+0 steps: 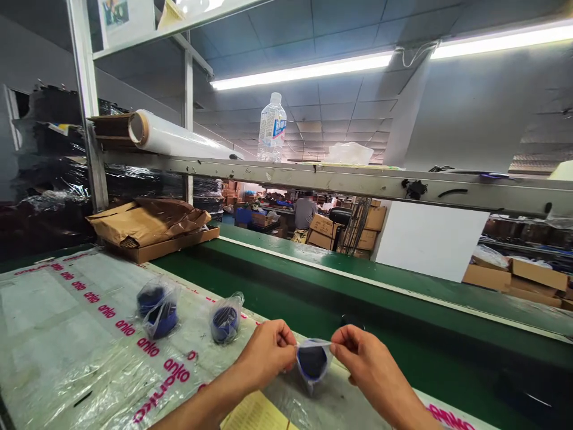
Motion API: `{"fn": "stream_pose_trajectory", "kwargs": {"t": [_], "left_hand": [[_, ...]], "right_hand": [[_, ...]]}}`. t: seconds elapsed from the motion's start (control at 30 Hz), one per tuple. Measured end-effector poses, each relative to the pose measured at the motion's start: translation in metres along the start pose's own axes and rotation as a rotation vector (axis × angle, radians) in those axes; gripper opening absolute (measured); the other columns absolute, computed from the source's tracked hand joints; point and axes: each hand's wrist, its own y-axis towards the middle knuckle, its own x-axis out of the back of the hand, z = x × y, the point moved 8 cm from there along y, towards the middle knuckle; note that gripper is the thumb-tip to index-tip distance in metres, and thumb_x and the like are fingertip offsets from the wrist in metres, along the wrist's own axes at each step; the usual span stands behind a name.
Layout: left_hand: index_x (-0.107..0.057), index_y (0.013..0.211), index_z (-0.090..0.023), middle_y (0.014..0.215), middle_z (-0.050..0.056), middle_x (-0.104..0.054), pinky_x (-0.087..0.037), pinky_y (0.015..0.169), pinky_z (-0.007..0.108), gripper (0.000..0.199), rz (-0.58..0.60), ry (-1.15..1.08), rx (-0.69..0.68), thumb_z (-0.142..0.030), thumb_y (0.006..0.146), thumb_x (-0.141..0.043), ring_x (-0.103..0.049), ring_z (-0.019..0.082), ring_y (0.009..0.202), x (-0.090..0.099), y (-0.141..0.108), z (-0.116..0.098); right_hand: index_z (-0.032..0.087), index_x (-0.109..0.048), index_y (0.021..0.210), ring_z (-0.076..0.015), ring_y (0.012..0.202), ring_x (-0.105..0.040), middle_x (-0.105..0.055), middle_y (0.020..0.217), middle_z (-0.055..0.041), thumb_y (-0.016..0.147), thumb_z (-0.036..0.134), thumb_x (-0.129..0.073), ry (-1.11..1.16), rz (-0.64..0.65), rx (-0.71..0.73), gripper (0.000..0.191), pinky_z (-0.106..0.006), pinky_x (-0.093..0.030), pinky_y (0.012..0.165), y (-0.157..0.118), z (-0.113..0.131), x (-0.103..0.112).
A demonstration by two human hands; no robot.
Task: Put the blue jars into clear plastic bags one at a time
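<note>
Fingertips of both hands pinch the top edge of a small clear bag (312, 361) with a dark blue round thing inside; the left hand (267, 351) grips its left corner, the right hand (364, 358) its right corner, so the bag hangs between them just above the work surface. That surface is a bench covered in clear plastic film (54, 334) printed with pink lettering. From the left, two more bagged blue items lie on it: a larger one (157, 310) and, near it, a smaller one (226, 322). A yellow paper (255, 415) lies under the left wrist. Beyond runs a green conveyor (358, 286). Behind it, a flat box of brown paper (147, 230), a roll of stretch film (179, 140) and a water bottle (272, 128) on a metal rail, then stacked cartons (514, 275) at right.
</note>
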Motion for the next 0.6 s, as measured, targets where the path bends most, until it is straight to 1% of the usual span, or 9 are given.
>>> {"fn": "stream_pose_trajectory", "kwargs": {"t": [0.1,0.17,0.27,0.33,0.37,0.43,0.5,0.57,0.6], "left_hand": [[-0.06,0.076,-0.019,0.057,-0.005,-0.059,-0.033,0.048,0.021,0.015,-0.038,-0.013,-0.03,-0.019,0.061,-0.056,-0.054,0.012,0.052,0.006,-0.002,-0.015],[-0.061,0.08,-0.02,0.059,-0.006,-0.059,-0.033,0.048,0.02,0.02,-0.048,-0.02,-0.039,-0.017,0.061,-0.054,-0.054,0.011,0.051,0.009,-0.003,-0.02],[-0.059,0.083,-0.019,0.059,-0.005,-0.06,-0.034,0.045,0.02,0.02,-0.037,-0.042,-0.014,-0.019,0.064,-0.054,-0.053,0.011,0.047,0.009,-0.009,-0.016],[-0.059,0.083,-0.019,0.059,-0.004,-0.06,-0.036,0.045,0.021,0.015,-0.023,-0.067,0.002,-0.024,0.07,-0.055,-0.052,0.012,0.045,0.008,-0.014,-0.013],[-0.059,0.084,-0.019,0.06,-0.004,-0.06,-0.038,0.046,0.022,0.014,-0.025,-0.079,0.001,-0.029,0.074,-0.056,-0.052,0.012,0.046,0.009,-0.018,-0.013],[-0.06,0.086,-0.019,0.065,-0.003,-0.06,-0.043,0.051,0.024,0.022,-0.051,-0.096,-0.023,-0.04,0.083,-0.056,-0.055,0.013,0.053,0.013,-0.024,-0.017],[-0.061,0.088,-0.019,0.074,-0.001,-0.062,-0.047,0.059,0.025,0.029,-0.087,-0.098,-0.054,-0.047,0.088,-0.055,-0.059,0.015,0.064,0.019,-0.028,-0.022],[-0.063,0.091,-0.019,0.084,0.002,-0.065,-0.049,0.069,0.028,0.03,-0.103,-0.083,-0.071,-0.047,0.09,-0.055,-0.062,0.017,0.076,0.023,-0.031,-0.025],[-0.064,0.094,-0.018,0.089,0.004,-0.067,-0.05,0.075,0.03,0.029,-0.098,-0.073,-0.077,-0.046,0.089,-0.057,-0.063,0.019,0.084,0.024,-0.033,-0.025]], "right_hand": [[0.026,-0.061,0.08,-0.0179,0.067,-0.063,-0.07,0.073,0.0025,0.089,0.024,-0.048,-0.039,-0.06,0.031,0.016,-0.027,-0.041,0.059,-0.006,0.014,0.013],[0.027,-0.059,0.08,-0.0194,0.068,-0.061,-0.069,0.074,0.0033,0.088,0.022,-0.049,-0.091,-0.092,0.029,0.014,-0.029,-0.039,0.061,-0.01,0.019,0.019],[0.029,-0.059,0.081,-0.0219,0.068,-0.062,-0.07,0.075,0.0037,0.086,0.018,-0.048,-0.16,-0.098,-0.008,0.017,-0.031,-0.037,0.06,-0.018,0.014,0.02],[0.031,-0.06,0.084,-0.0224,0.069,-0.063,-0.071,0.078,0.0036,0.088,0.02,-0.047,-0.17,-0.108,-0.021,0.017,-0.031,-0.038,0.06,-0.025,0.009,0.019],[0.031,-0.06,0.087,-0.0222,0.07,-0.064,-0.071,0.081,0.0032,0.09,0.023,-0.047,-0.156,-0.142,-0.01,0.016,-0.031,-0.041,0.061,-0.03,0.008,0.02],[0.032,-0.06,0.095,-0.0212,0.071,-0.066,-0.072,0.089,0.0017,0.095,0.032,-0.045,-0.098,-0.255,0.086,0.015,-0.03,-0.045,0.062,-0.041,0.013,0.024],[0.031,-0.061,0.1,-0.02,0.075,-0.068,-0.072,0.098,-0.0005,0.099,0.037,-0.042,-0.077,-0.308,0.289,0.02,-0.029,-0.05,0.064,-0.051,0.028,0.019],[0.03,-0.065,0.103,-0.0215,0.083,-0.072,-0.072,0.109,-0.0026,0.099,0.034,-0.046,-0.188,-0.212,0.454,0.019,-0.029,-0.052,0.066,-0.056,0.044,-0.003],[0.03,-0.066,0.107,-0.0238,0.089,-0.073,-0.071,0.116,-0.0041,0.097,0.029,-0.05,-0.278,-0.131,0.468,0.02,-0.03,-0.053,0.067,-0.055,0.046,-0.017]]}}
